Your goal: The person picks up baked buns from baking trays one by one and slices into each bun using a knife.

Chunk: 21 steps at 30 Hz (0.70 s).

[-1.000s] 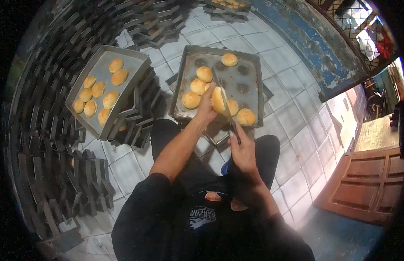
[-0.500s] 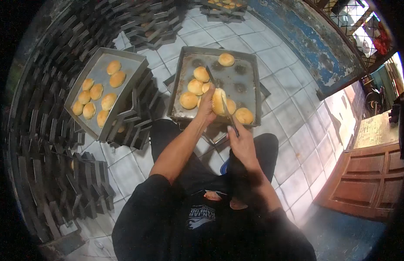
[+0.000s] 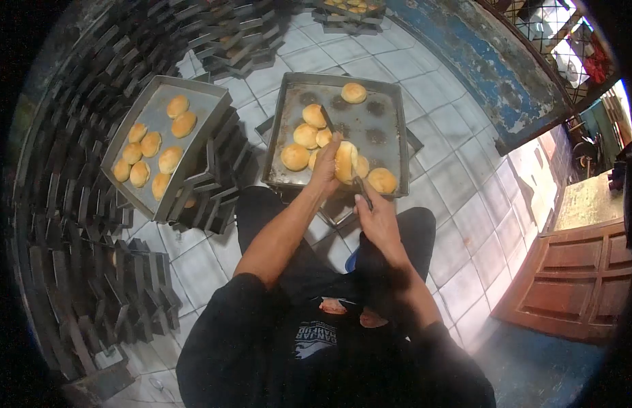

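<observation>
Over the near part of a metal tray, my left hand grips a golden bun. My right hand is closed round the dark handle of a knife. The knife's blade slants up and left past the bun, partly hidden by bun and fingers; how deep it sits in the bun I cannot tell. Several whole-looking buns lie at the tray's left side and near edge, and one bun rests near its far edge. Dark round marks show on the tray's bottom.
To the left, a second tray with several buns tops a stack of trays. More stacked metal trays line the left side. A stack with buns stands at the far end. On the right are a peeling blue panel and a brown wooden door.
The held bun has turned, with its pale side less exposed. The blade now lies more behind the bun and my left fingers. The camera view has shifted slightly since the first frame.
</observation>
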Available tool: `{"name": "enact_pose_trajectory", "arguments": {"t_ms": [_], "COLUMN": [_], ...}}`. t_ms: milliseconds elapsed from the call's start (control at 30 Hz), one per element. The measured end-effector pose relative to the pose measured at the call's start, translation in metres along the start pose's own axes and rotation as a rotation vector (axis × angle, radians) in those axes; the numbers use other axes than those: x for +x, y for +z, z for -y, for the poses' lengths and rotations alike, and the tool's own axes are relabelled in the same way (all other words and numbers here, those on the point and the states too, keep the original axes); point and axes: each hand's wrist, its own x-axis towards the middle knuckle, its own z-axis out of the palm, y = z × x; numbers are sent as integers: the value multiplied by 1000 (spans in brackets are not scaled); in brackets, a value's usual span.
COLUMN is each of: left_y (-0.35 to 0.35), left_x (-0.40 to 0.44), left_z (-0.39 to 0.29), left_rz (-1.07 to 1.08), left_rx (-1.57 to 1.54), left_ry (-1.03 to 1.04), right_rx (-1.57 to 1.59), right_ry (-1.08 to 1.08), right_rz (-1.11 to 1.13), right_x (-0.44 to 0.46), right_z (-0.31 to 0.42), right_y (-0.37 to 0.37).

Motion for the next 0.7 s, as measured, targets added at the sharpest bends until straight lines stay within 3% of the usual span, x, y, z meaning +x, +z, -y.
{"name": "enact_pose_trajectory", "arguments": {"t_ms": [200,267,367,500,633,700], "left_y": [-12,-17,2,-18,-20,-20], "left_x": [13,16,6,23,25,23], "left_z": [-28,-20,1,2,-25,-22], "left_rz": [-32,36,-74,-5,-86,-120], "left_rx": [-28,47,64,44,15,41], "left_ry": [63,53,25,32,34,21], "right_rx": [21,63,95,-4,116,93], "right_ry": [-31,101,127,37,39,146], "right_rz": [18,-3,-2,61,68,38], "right_x": [-60,-69,-29,10,-40,-63], "right_z": [-24,-24,-9,-4,-34,-39], "right_y": [-8,-7,-1,1,2,-1]}}
